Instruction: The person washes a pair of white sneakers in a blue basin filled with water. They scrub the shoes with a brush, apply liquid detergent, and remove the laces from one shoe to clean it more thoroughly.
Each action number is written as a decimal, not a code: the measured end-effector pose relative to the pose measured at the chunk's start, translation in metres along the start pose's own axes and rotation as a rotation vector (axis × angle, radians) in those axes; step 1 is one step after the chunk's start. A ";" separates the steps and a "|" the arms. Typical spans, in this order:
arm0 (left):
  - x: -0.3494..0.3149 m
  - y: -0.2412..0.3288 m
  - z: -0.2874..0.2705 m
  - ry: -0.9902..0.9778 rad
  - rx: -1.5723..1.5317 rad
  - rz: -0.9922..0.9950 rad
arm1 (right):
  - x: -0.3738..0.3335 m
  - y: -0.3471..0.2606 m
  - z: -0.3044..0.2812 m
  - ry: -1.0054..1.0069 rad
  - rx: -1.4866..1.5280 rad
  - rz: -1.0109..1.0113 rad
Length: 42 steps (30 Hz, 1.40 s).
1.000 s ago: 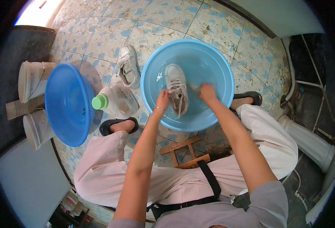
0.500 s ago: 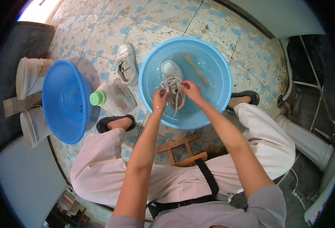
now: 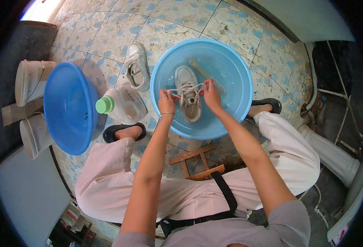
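A white sneaker (image 3: pixel 185 75) lies sole down in a light blue basin (image 3: pixel 161 61), its toe pointing away from me. My left hand (image 3: pixel 166 103) pinches one end of its white shoelace (image 3: pixel 177 89), left of the shoe. To the right, my right hand (image 3: pixel 211 96) grips the other end. Between the two hands the lace is drawn out sideways over the shoe's tongue. A pale-handled brush (image 3: pixel 201 70) rests in the shallow water behind my right hand; its bristles are not clearly visible.
Left of the basin stand a second white sneaker (image 3: pixel 136 68) and a clear bottle with a green cap (image 3: pixel 105 105). Further left, a deep blue basin (image 3: pixel 68 109) leans beside white buckets (image 3: pixel 33 80). A small wooden stool (image 3: pixel 204 158) sits just in front of me.
My hands have moved apart, the left one leftward and the right one slightly right. The lace, loose over the shoe before, is now stretched between them.
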State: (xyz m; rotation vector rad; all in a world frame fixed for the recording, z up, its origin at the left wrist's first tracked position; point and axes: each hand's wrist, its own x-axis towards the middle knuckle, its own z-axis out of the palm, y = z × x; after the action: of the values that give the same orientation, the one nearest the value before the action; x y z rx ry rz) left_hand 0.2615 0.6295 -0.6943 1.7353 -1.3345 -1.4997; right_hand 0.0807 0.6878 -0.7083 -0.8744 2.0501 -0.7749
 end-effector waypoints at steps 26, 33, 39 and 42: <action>-0.005 -0.014 0.017 0.111 0.076 0.010 | -0.009 0.003 -0.005 0.082 0.407 0.014; -0.001 -0.049 0.032 0.046 -0.030 0.077 | -0.005 0.021 0.006 -0.097 0.241 -0.123; -0.002 -0.042 0.034 -0.005 -0.083 -0.085 | -0.002 0.028 0.007 0.013 0.124 -0.112; -0.003 -0.053 0.036 0.124 -0.117 0.049 | 0.000 0.018 0.004 0.036 0.390 0.044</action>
State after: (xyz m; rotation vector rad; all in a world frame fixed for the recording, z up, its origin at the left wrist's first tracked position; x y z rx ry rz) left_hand 0.2472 0.6620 -0.7471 1.6814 -1.1942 -1.3912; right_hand 0.0786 0.6975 -0.7233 -0.5965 1.8528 -1.1244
